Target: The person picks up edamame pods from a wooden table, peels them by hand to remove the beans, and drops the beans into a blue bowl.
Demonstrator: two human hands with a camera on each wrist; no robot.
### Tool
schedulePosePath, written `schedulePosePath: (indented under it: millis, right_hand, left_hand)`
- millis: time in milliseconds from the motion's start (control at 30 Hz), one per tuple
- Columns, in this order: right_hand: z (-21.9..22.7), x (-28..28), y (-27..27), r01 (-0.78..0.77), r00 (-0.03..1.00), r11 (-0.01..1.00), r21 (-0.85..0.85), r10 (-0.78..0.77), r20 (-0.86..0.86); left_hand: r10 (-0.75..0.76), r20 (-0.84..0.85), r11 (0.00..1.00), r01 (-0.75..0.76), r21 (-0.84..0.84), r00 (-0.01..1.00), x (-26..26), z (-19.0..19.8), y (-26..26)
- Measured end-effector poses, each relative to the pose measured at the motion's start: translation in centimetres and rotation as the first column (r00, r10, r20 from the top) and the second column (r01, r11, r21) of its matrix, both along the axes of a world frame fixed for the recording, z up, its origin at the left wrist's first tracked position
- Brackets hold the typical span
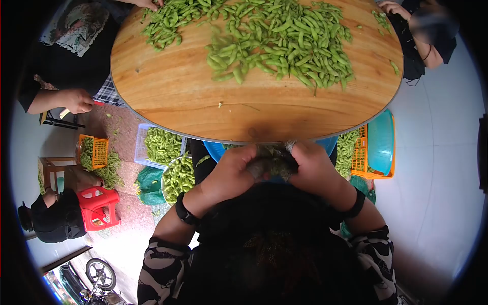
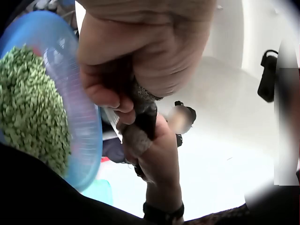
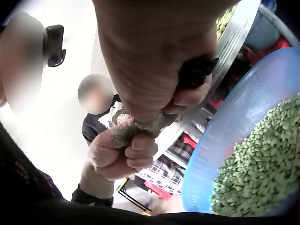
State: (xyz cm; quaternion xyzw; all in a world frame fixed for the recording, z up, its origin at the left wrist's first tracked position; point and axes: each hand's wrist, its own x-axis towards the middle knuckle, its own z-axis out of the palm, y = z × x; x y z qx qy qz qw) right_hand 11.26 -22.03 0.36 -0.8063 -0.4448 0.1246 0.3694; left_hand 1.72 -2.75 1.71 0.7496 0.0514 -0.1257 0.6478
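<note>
My left hand (image 1: pixel 231 170) and right hand (image 1: pixel 315 165) meet fingertip to fingertip at the table's near edge, over a blue basket (image 1: pixel 216 149). Grey, stained wraps cover the thumbs, and the fingers of both hands curl inward. Between them both hands pinch a small dark greyish thing (image 2: pixel 149 119); fingers hide most of it, and I cannot tell its kind. Under the hands, the blue basket (image 3: pixel 201 173) holds many shelled green beans (image 3: pixel 262 159). Green bean pods (image 1: pixel 290 46) lie heaped on the round wooden table (image 1: pixel 188 107) beyond the hands.
A lilac crate (image 1: pixel 140 145) and a bowl of pods (image 1: pixel 178 180) stand at left, an orange crate (image 1: pixel 362 152) at right. Other people's hands (image 1: pixel 76 100) show around the table. A red stool (image 1: pixel 99 208) sits farther left.
</note>
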Motion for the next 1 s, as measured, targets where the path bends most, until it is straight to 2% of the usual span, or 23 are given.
schedulePosePath:
  millis: [33, 67, 100, 167, 200, 233, 267, 300, 333, 367, 400, 433, 467, 500, 533, 567, 600, 667, 700, 767, 833, 900, 1000]
  right_hand:
    - [-0.3, -0.1, -0.2, -0.032, 0.993, 0.999, 0.004, 0.031, 0.111]
    - [-0.7, -0.1, -0.6, -0.061, 0.990, 0.998, -0.028, 0.064, 0.123]
    - [-1.3, 0.1, -1.1, -0.068, 0.990, 0.997, -0.033, 0.071, 0.122]
    - [-3.3, 0.4, -1.9, -0.155, 0.982, 0.955, -0.252, 0.177, 0.067]
    - [-4.4, 0.5, -1.7, -0.156, 0.982, 0.955, -0.251, 0.178, 0.068]
    - [-5.7, 0.9, -1.4, -0.221, 0.969, 0.893, -0.392, 0.245, 0.012]
    - [-7.2, 1.3, -1.1, -0.285, 0.952, 0.805, -0.520, 0.302, -0.053]
    - [-9.2, 1.7, -0.9, -0.288, 0.951, 0.804, -0.521, 0.306, -0.054]
    - [-11.6, 2.1, -0.7, -0.298, 0.937, 0.837, -0.459, 0.347, 0.024]
    - [-12.9, 2.5, -0.3, -0.315, 0.918, 0.863, -0.394, 0.382, 0.103]
    - [-13.3, 2.9, 0.4, -0.320, 0.917, 0.863, -0.391, 0.386, 0.102]
    - [-13.5, 3.2, 1.4, -0.307, 0.903, 0.881, -0.359, 0.389, 0.181]
    - [-13.7, 3.3, 2.0, -0.295, 0.885, 0.898, -0.327, 0.386, 0.259]
    - [-14.1, 3.2, 2.3, -0.298, 0.885, 0.897, -0.325, 0.388, 0.259]
    - [-14.5, 3.2, 2.5, -0.263, 0.938, 0.916, -0.303, 0.316, 0.141]
    - [-14.8, 3.2, 2.6, -0.224, 0.971, 0.931, -0.287, 0.239, 0.020]
    - [-14.4, 3.1, 2.8, -0.225, 0.970, 0.931, -0.287, 0.241, 0.019]
    - [-13.7, 2.9, 2.8, -0.186, 0.983, 0.968, -0.170, 0.182, -0.039]
    - [-12.4, 3.0, 2.6, -0.186, 0.982, 0.967, -0.174, 0.182, -0.039]
    - [-9.7, 3.4, 2.0, -0.283, 0.936, 0.871, -0.402, 0.343, 0.084]
    - [-10.3, 3.8, 0.8, -0.276, 0.939, 0.868, -0.413, 0.335, 0.078]
    - [-11.2, 3.7, 0.2, -0.268, 0.943, 0.868, -0.419, 0.326, 0.073]
    - [-12.7, 3.6, 0.0, -0.236, 0.934, 0.891, -0.387, 0.318, 0.163]
  left_hand:
    - [0.001, -0.002, 1.000, -0.001, -0.004, 1.000, -0.2, -0.3, 0.1]
    - [0.045, 0.165, 0.971, -0.082, 0.226, 0.985, -0.7, -0.9, 0.4]
    - [0.050, 0.332, 0.882, -0.198, 0.427, 0.942, -1.1, -1.2, 0.7]
    - [0.112, 0.305, 0.903, -0.226, 0.366, 0.946, -2.0, -0.4, 1.6]
    - [0.194, 0.259, 0.926, -0.264, 0.269, 0.946, -2.6, 0.2, 2.0]
    - [0.271, 0.205, 0.936, -0.307, 0.171, 0.941, -3.2, 0.8, 2.4]
    - [0.273, 0.205, 0.936, -0.309, 0.170, 0.940, -4.0, 1.2, 3.1]
    - [0.240, 0.179, 0.872, -0.293, 0.392, 0.954, -4.9, 1.6, 4.0]
    - [0.215, 0.144, 0.762, -0.258, 0.594, 0.966, -5.9, 1.8, 5.1]
    - [0.169, 0.171, 0.665, -0.241, 0.707, 0.971, -7.5, 0.7, 6.6]
    - [0.172, 0.083, 0.558, -0.166, 0.813, 0.982, -8.8, 0.4, 7.7]
    - [0.202, 0.027, 0.537, -0.134, 0.833, 0.979, -9.8, 1.0, 8.2]
    - [0.203, 0.028, 0.461, -0.121, 0.879, 0.979, -11.0, 0.9, 9.1]
    - [0.203, 0.029, 0.382, -0.106, 0.918, 0.979, -11.9, 0.9, 9.8]
    - [0.205, 0.028, 0.382, -0.106, 0.918, 0.978, -12.5, 0.9, 10.1]
    - [0.277, 0.016, 0.382, -0.126, 0.916, 0.961, -13.0, 1.0, 10.4]
    - [0.348, 0.005, 0.380, -0.146, 0.913, 0.938, -13.1, 1.1, 10.5]
    - [0.347, 0.019, 0.410, -0.170, 0.896, 0.938, -12.7, 1.5, 10.2]
    - [0.344, 0.039, 0.437, -0.197, 0.878, 0.938, -12.2, 1.6, 9.9]
    - [0.299, 0.044, 0.482, -0.191, 0.855, 0.953, -11.1, 1.2, 9.5]
    - [0.248, 0.051, 0.525, -0.178, 0.832, 0.967, -9.7, 1.0, 9.1]
    - [0.175, 0.038, 0.503, -0.122, 0.856, 0.984, -8.4, 1.0, 8.5]
    - [0.120, 0.059, 0.505, -0.112, 0.856, 0.991, -7.0, 1.6, 7.8]
